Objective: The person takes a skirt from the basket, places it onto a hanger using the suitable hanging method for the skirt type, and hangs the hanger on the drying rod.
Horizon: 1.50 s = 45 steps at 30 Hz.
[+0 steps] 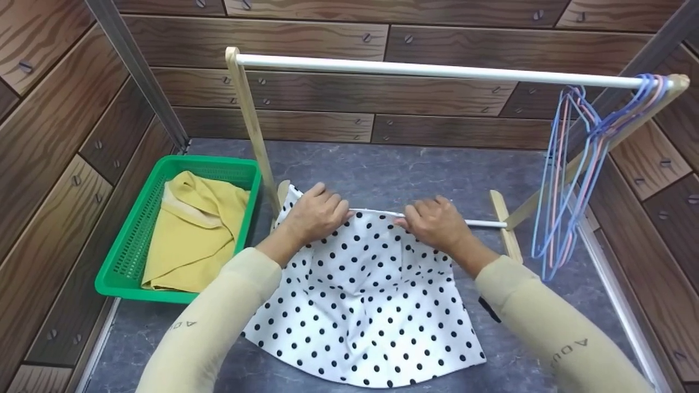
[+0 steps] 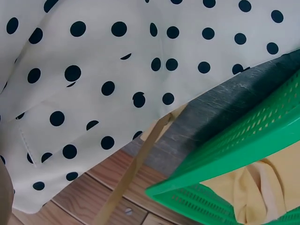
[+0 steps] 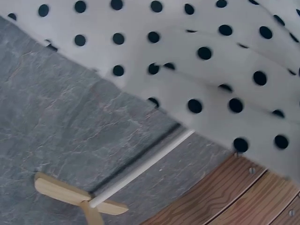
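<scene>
A white skirt (image 1: 371, 333) with black polka dots hangs flared between my hands, its narrow upper edge toward the rack and its wide hem toward me. My left hand (image 1: 321, 214) grips that upper edge on the left, fingers curled over it. On the right, my right hand (image 1: 437, 225) holds the same edge, leaving a short stretch of it visible between the hands. Both wrist views are largely filled by the dotted cloth, with folds running across it; the fingers on its far side are hidden.
Behind the skirt stands a wooden rack with a white top rail (image 1: 437, 69) and a low white bar (image 1: 486, 224). Blue and pink hangers (image 1: 554, 218) hang at its right end. To the left, a green basket (image 1: 123, 240) holds folded yellow cloth (image 1: 199, 251). Wood-patterned walls surround the grey floor.
</scene>
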Motion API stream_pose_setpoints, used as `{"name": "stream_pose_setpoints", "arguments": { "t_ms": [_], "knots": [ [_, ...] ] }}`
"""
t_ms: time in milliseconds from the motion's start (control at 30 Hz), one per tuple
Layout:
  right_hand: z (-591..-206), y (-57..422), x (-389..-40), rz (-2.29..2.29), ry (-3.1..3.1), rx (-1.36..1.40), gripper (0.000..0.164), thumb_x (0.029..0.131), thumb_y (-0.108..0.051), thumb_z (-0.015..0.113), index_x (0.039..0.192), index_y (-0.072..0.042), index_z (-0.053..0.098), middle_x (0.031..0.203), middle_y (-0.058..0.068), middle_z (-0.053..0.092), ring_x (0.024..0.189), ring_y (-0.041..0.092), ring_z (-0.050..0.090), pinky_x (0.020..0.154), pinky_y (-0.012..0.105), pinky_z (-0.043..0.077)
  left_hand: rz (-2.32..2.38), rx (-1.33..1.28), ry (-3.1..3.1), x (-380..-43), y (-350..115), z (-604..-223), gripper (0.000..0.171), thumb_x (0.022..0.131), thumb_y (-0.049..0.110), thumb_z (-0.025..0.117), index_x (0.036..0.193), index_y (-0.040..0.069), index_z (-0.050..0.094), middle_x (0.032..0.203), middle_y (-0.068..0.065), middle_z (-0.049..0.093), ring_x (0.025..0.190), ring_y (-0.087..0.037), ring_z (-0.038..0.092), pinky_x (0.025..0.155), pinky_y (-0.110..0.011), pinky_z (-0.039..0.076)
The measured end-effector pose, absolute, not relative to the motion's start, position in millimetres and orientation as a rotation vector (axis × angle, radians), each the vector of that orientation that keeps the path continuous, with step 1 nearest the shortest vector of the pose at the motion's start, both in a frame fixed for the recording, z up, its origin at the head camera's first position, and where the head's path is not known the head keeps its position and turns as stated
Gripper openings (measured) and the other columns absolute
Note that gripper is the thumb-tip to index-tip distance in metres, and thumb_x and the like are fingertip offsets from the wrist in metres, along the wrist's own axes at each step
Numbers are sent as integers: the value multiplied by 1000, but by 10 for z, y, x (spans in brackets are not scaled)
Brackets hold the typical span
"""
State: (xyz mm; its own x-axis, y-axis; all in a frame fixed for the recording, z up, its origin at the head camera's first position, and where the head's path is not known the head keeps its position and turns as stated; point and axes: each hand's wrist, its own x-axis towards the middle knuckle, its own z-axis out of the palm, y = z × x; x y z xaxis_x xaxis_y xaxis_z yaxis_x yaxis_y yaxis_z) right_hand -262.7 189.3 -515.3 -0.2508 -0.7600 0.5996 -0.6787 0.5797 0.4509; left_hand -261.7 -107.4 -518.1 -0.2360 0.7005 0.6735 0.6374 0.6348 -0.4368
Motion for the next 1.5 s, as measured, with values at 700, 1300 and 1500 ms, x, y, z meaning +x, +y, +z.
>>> {"name": "stream_pose_setpoints", "arguments": {
  "t_ms": [700, 1300, 1500],
  "knots": [
    [-5080, 2187, -2707, -134, -1958, 1126, 55, 107, -42, 38, 61, -11, 42, 49, 3, 42, 38, 16, 33, 33, 30, 31, 78, -982, -1916, -2675, -1599, -5150, 47, 101, 42, 55, 67, 10, 51, 55, -3, 57, 48, -19, 53, 59, -36, 41],
    [-4785, 2409, -2842, -128, -1912, 1033, 59, 106, -46, 38, 60, -10, 38, 50, 4, 37, 39, 11, 19, 28, 31, 27, 50, -930, -1843, -2700, -1588, -4746, 53, 98, 50, 56, 64, 9, 48, 53, -4, 51, 43, -20, 46, 56, -36, 39],
    [-4740, 2435, -2904, -72, -1883, 1096, 56, 104, -45, 45, 61, -9, 38, 53, 3, 36, 39, 11, 22, 30, 30, 30, -2, -872, -1832, -2684, -1565, -4687, 54, 93, 51, 62, 64, 9, 48, 54, -4, 51, 45, -21, 50, 57, -37, 41]
  ]
}}
